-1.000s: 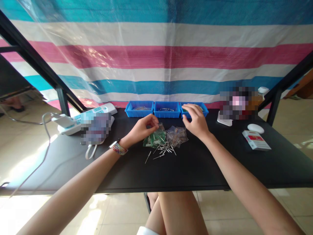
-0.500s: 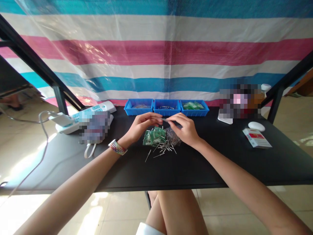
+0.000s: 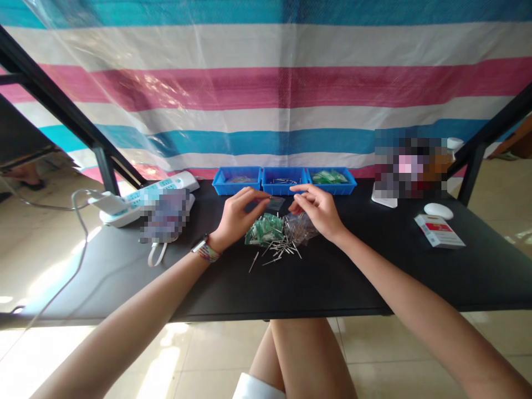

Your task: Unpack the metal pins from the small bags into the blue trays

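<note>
My left hand [image 3: 243, 213] pinches a small clear plastic bag [image 3: 275, 203] by its edge, over the black table. To the right of the bag, my right hand [image 3: 318, 209] has its fingers apart and holds nothing. Just below both hands lies a pile of small green packets [image 3: 266, 230]. Thin metal pins that look like blind rivets [image 3: 285, 247] are heaped beside them, a few lying loose toward the front. More clear bags [image 3: 300, 226] sit at the pile's right, partly hidden by my right hand.
Three blue bins stand in a row behind: a left bin [image 3: 236, 190] with clear bags, a middle bin [image 3: 286, 191] with metal pins, a right bin [image 3: 332, 189] with green packets. A power strip [image 3: 177, 183] lies left; a white mouse [image 3: 438, 210] and a small box [image 3: 439, 231] lie right.
My right hand has let go of the small clear bag and moved slightly away, its fingers spreading. The bag stays in my left hand and now shows more fully.
</note>
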`<state>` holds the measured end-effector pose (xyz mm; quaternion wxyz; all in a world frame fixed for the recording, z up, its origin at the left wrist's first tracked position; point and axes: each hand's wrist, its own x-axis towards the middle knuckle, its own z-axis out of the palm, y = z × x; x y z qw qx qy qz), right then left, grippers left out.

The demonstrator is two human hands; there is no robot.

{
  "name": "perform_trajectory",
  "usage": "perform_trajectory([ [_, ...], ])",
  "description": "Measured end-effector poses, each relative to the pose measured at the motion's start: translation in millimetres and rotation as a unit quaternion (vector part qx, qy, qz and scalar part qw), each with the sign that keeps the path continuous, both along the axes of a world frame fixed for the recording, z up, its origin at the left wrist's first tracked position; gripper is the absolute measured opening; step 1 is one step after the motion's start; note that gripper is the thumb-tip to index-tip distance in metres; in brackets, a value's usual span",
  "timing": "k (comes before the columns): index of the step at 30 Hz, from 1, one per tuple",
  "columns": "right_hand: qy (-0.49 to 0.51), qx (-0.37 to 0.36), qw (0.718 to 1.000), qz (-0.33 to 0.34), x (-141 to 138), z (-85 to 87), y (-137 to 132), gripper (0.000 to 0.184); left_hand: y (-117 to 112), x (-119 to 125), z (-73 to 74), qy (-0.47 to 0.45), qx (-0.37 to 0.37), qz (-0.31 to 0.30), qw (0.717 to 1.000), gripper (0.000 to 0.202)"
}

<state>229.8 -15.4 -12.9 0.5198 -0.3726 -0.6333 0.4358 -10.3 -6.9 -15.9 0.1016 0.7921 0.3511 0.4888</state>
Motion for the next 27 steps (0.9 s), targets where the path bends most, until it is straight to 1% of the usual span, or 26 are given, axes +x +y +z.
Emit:
perform_trajectory([
  [2, -0.038, 0.03, 0.998, -0.042, 9, 1.1, 5, 0.03, 8, -3, -0.7, -0.094, -0.066, 0.036, 0.993, 0.021],
  [4, -0.1, 0.052, 0.992, -0.051, 19, 1.7, 11, 0.021, 18, -9, -1.9, -0.19, -0.117, 0.06, 0.973, 0.025],
  [6, -0.184, 0.085, 0.979, -0.023, 28, 2.6, 16, 0.014, 29, -17, -3.8, -0.251, -0.14, 0.078, 0.955, 0.029],
  [7, -0.228, 0.106, 0.968, -0.004, 31, 3.3, 18, 0.012, 34, -22, -5.1, -0.278, -0.145, 0.084, 0.946, 0.03],
  [10, -0.337, 0.162, 0.927, 0.038, 38, 4.3, 20, 0.014, 46, -32, -9.4, -0.341, -0.169, 0.095, 0.92, 0.033],
  [12, -0.38, 0.178, 0.906, 0.057, 38, 3.3, 19, 0.018, 50, -36, -11.3, -0.372, -0.193, 0.091, 0.903, 0.036],
  [14, -0.4, 0.187, 0.894, 0.07, 37, 1.0, 19, 0.019, 51, -38, -11.7, -0.4, -0.224, 0.063, 0.886, 0.041],
  [16, -0.401, 0.197, 0.892, 0.073, 36, -1.5, 19, 0.015, 50, -38, -10.8, -0.422, -0.248, 0.029, 0.872, 0.048],
  [17, -0.396, 0.202, 0.893, 0.071, 35, -2.6, 19, 0.012, 48, -38, -10.2, -0.424, -0.253, 0.017, 0.87, 0.05],
  [18, -0.387, 0.209, 0.896, 0.066, 35, -3.4, 20, 0.01, 47, -37, -9.5, -0.417, -0.251, 0.01, 0.874, 0.051],
  [19, -0.376, 0.215, 0.899, 0.058, 35, -3.9, 20, 0.011, 45, -36, -8.9, -0.398, -0.242, 0.009, 0.885, 0.05],
  [21, -0.347, 0.222, 0.911, 0.032, 35, -4.4, 21, 0.014, 39, -32, -7.6, -0.328, -0.212, 0.01, 0.921, 0.045],
  [23, -0.303, 0.212, 0.929, -0.007, 33, -5.0, 22, 0.013, 31, -26, -5.9, -0.229, -0.168, 0.008, 0.959, 0.041],
  [25, -0.233, 0.171, 0.957, -0.035, 30, -6.5, 22, 0.012, 21, -18, -3.7, -0.125, -0.11, -0.005, 0.986, 0.04],
  [27, -0.139, 0.095, 0.985, -0.032, 25, -8.7, 22, 0.019, 11, -11, -1.2, -0.009, -0.036, -0.025, 0.999, 0.039],
])
